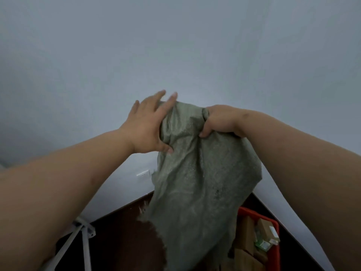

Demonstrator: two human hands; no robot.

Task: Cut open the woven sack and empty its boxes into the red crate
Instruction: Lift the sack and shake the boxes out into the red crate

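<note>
A grey-green woven sack (197,184) hangs upside down in front of me, limp, its frayed cut edge at the bottom. My right hand (218,120) is clenched on a bunched top corner of it. My left hand (146,126) lies against the sack's upper left side, fingers spread and thumb pressed into the fabric. Below right stands the red crate (273,223), partly hidden by the sack. Several brown cardboard boxes (247,231) and a green-and-white pack (262,244) lie inside it.
A pale grey wall fills the upper view, with a white socket (143,173) low on it. Dark brown floor (121,241) lies below. A white metal frame leg (82,237) stands at the lower left.
</note>
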